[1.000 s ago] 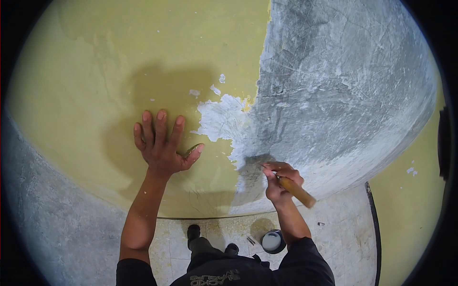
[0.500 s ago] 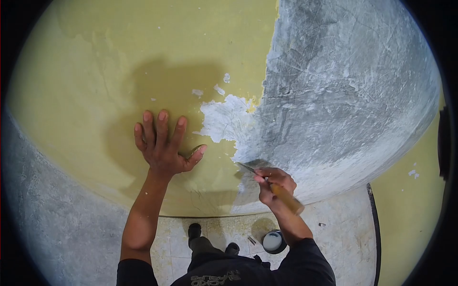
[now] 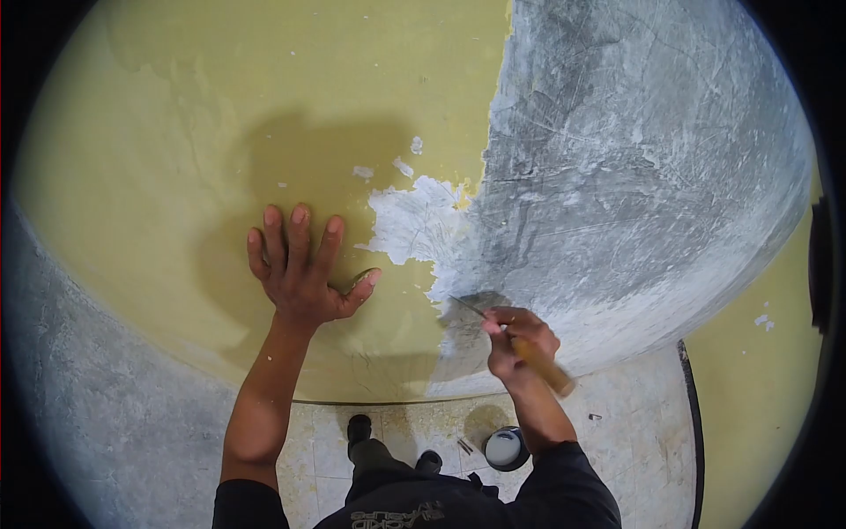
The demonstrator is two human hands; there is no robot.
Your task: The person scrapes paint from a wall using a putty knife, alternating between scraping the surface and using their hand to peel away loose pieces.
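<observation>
My left hand (image 3: 304, 273) lies flat on the yellow painted wall (image 3: 256, 79), its fingers spread and nothing in them. In my right hand (image 3: 522, 339) is a scraper (image 3: 543, 364) with a wooden handle and a thin metal blade. The blade tip is at the ragged lower edge of the paint, just over a bare whitish patch (image 3: 414, 216). To the right of that edge the wall is stripped to grey, scratched plaster (image 3: 617, 150). My fingers wrap round the scraper where blade and handle meet, hiding that part.
On the tiled floor (image 3: 626, 423) below, a dark round container (image 3: 505, 448) with whitish contents stands near my feet. Small dark bits (image 3: 465, 445) lie beside it. Paint crumbs are scattered along the wall's base. At the right is another yellow wall (image 3: 749, 414).
My right hand and the scraper have shifted slightly right and down, the blade tip moving off the paint edge onto bare plaster. My left hand stays in place.
</observation>
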